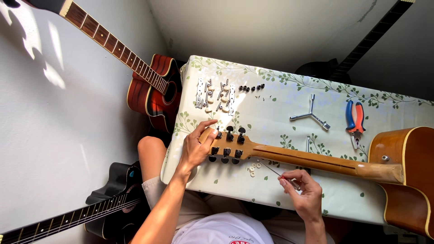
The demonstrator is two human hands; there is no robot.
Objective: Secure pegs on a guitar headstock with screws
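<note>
Tuner-fitting stage: left hand [195, 149] clasps the guitar headstock [226, 145]; right hand [304, 192] pinches, I think, a thin screwdriver [271, 171]. Next it needs lining up on a tuner screw.

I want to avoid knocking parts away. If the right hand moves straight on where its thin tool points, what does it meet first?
Probably the small white washers on the table, since the thin tool in the right hand points up-left at them; beyond lies the guitar headstock. Height is unclear.

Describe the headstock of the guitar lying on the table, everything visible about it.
The pale wooden guitar headstock lies back-side up on the leaf-patterned tablecloth, pointing left from the long wooden neck. Six black tuning machines sit on it, three along each edge. The left hand grips its tip. Small white washers lie just below it on the cloth.
</note>
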